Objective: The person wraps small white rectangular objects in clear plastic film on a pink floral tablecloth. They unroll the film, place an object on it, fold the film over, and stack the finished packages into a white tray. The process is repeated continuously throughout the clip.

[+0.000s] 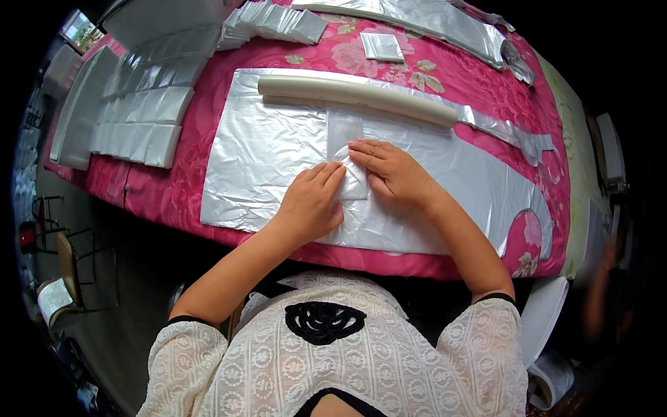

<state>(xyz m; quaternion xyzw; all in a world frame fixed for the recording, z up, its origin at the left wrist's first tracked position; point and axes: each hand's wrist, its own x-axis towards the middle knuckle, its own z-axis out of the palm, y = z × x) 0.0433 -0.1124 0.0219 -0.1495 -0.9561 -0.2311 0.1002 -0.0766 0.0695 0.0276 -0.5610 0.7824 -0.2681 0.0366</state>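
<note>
Closest in, see a cream lace top (389,347) with a black openwork motif (325,323) at the chest. Further up, note two bare forearms (240,267) reaching in over the near edge of a pink flowered tablecloth (191,191).

Next, find the left hand (311,201) palm down, fingers together and slightly bent, resting with fingertips at the left side of a small folded piece of film (354,184). Just beside, find the right hand (396,174) with fingers extended leftward over the upper part of the piece and thumb bent in lower down. Read both as touching the film, unclenched; cannot tell pressing from pinching (too much hidden under the fingers). Place the folded piece between the two hands, on top of a wide silvery sheet (260,149) spread wrinkled over the cloth, with a curved cut-out at its right end.

Beyond the hands, spot a pale tube (354,96) lying across the sheet, sloping down to the right. To the left, notice close rows of folded packets (135,142) beside a pale panel (83,115); past the table's left side, glimpse a chair (68,267) on the floor.

Farther still, pick out a single square packet (382,47) on the flowers, left of it a fanned row of packets (271,22), and at the far edge a long stack of silvery film (424,24).
</note>
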